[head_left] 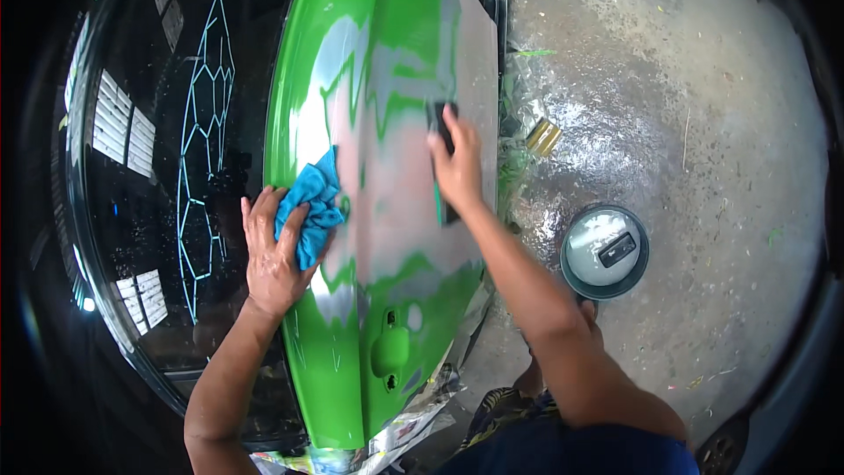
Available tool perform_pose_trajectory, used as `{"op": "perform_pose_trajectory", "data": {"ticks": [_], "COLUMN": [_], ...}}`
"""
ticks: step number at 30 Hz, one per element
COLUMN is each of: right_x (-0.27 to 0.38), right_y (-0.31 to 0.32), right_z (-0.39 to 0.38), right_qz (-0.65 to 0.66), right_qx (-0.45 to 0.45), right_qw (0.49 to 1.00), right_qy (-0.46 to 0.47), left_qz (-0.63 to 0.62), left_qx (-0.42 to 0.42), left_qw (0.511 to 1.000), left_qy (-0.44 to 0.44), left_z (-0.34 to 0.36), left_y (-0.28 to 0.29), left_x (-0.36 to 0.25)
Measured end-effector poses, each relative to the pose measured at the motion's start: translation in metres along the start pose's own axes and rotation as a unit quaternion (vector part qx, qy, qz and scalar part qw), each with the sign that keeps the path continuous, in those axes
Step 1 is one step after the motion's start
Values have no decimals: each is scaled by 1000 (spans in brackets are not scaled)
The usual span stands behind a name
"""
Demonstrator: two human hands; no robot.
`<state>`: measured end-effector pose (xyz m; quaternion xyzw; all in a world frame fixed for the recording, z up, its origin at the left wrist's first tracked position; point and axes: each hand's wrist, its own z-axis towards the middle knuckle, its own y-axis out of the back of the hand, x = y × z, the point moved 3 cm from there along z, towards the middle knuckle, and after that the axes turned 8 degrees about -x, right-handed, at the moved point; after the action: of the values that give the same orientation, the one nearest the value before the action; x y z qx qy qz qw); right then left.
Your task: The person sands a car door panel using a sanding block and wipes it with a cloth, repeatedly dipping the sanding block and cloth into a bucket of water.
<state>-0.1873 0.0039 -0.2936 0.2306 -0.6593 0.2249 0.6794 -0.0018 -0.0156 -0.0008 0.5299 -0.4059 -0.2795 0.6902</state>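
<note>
A green car door (352,62) fills the middle of the head view, and both hands rest on it. A broad patch of its paint is rubbed down to dull grey between and around the hands, with jagged green edges above and below. A recessed door handle (391,354) sits on the green part nearer the person than either hand. Beside the left hand, on its outer side, lies the dark window glass (167,167), mirroring a pattern of pale blue hexagons and white panes. Out beyond the right arm spreads a wet concrete floor (686,105). On it, to the outer side of the right forearm, stands a round dark bucket (605,252) with pale water and a small dark block lying in it. Crumpled masking paper (413,427) hangs under the door's near edge, below both forearms.

The left hand (274,255) lies palm down and fairly flat, fingers spread, pressing a bunched blue cloth (309,204) against the panel where green meets grey. The right hand (457,167) is farther from the person, fingers curled over a dark sanding block (439,116) whose end shows past the fingertips; it is held flat on the grey patch.
</note>
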Motion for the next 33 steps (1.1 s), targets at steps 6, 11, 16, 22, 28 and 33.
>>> {"op": "perform_pose_trajectory", "data": {"ticks": [6,11,16,22,28,33], "right_x": [-7,-38,-14,-23,-26,-38], "right_y": [4,-9,-6,-11,-11,-21], "right_z": [28,69,7,54,93,56], "right_qz": [26,-4,1,30,38,5], "right_qx": [7,2,-22,-3,-30,-38], "right_qw": [1000,1000,997,999,997,998], "right_qy": [-5,-5,68,15,53,47], "left_qz": [-2,6,7,7,-1,4], "left_qx": [1,2,4,13,6,11], "left_qw": [1000,1000,1000,1000,1000,1000], "left_qy": [-11,-12,-15,-18,-16,-21], "left_z": [3,-1,0,-7,-3,-6], "left_y": [5,-3,0,-4,-5,-5], "left_x": [-1,4,6,5,7,8]}}
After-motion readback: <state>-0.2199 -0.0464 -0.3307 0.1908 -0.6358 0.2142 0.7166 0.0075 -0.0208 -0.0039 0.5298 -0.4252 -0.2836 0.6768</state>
